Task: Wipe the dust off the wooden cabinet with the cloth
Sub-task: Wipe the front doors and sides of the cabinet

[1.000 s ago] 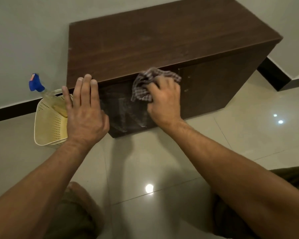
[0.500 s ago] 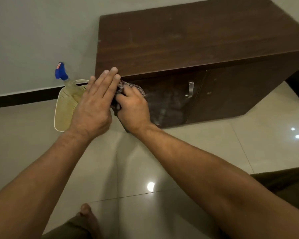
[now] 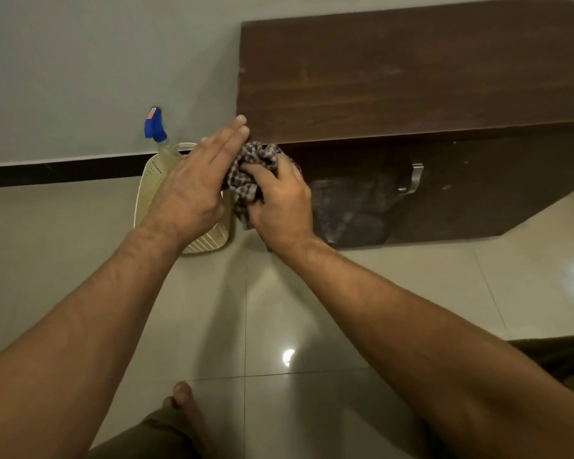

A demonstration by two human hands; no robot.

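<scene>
Gripping checked cloth (image 3: 251,173) (crumpled), dark wooden cabinet (image 3: 411,77)

Head view, downward, near hands (image 3: 232,190)

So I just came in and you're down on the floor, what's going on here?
A person is wiping a wooden cabinet with a checked cloth. The right hand grips the bunched cloth at the left end of the cabinet's front, and the left hand is flat and open beside it. Smears show on the door near the metal handle. A cream basket holding a spray bottle sits on the floor nearby.
</scene>
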